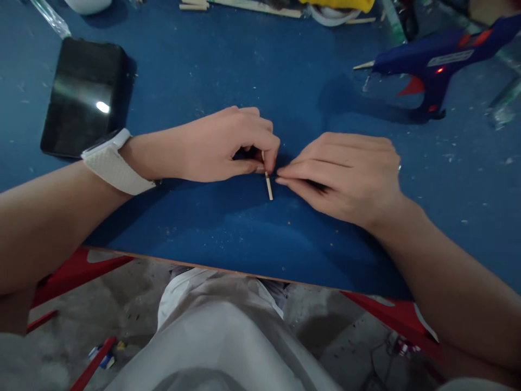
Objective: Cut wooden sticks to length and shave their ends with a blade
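A short, thin wooden stick (269, 188) is pinched between the thumb and forefinger of my left hand (228, 144), its lower end pointing toward me. My right hand (345, 176) is closed in a pinch just to the right of the stick. Its thumb and forefinger tips are pressed together, and whatever lies between them is too small to make out. Both hands rest low over the blue table (228, 228), near its front edge.
A blue glue gun (431, 62) with a lit red light stands at the upper right, nozzle pointing left. At the left lies a black phone-like slab (85, 98). Wooden sticks (260, 7) and a white roll with something yellow (334, 13) line the back.
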Motion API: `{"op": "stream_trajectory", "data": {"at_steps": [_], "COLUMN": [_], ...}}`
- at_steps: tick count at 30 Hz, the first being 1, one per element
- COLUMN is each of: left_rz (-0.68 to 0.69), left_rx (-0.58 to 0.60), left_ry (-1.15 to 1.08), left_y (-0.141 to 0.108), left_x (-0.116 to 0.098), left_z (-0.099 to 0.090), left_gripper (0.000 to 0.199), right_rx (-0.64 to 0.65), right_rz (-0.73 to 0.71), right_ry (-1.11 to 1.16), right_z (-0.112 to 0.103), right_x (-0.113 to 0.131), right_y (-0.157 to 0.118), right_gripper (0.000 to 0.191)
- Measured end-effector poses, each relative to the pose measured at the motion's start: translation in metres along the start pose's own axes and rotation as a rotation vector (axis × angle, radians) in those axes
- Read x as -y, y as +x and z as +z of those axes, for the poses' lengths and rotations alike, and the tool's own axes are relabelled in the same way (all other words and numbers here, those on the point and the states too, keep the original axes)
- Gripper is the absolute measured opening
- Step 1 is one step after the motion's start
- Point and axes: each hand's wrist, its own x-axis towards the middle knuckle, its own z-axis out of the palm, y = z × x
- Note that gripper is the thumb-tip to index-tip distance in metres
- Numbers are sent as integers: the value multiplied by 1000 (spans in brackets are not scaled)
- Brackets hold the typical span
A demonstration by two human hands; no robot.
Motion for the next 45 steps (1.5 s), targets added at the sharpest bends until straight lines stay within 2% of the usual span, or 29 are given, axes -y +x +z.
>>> {"op": "stream_trajectory", "data": {"at_steps": [7,10,14,18,30,36,45], "left_rz": [16,29,24,30,12,26,18], "left_rx": [-14,-20,-41,-20,-14,-10,-21], "left_ry": [-6,-30,-52,-37,-2,28,-5], "left_y": [-1,0,2,2,0,0,0], "left_x": [-2,-1,1,0,-3,-3,-1], "left_z": [0,1,3,2,2,2,3], "left_gripper": [29,26,20,23,33,39,33], "right_rx": [-16,-23,-25,-16,-14,-29,7], "right_rz": [56,-1,-58,-27,32,14,95], "right_ry": [46,2,21,43,117,112,139], "right_z": [-10,-11,-9,-6,-7,-6,-6], "right_x": [-19,-17,-13,-11,-15,-14,-15], "right_y": [-6,-3,1,1,-4,-2,-5], "right_gripper": [11,11,22,17,30,27,31]}}
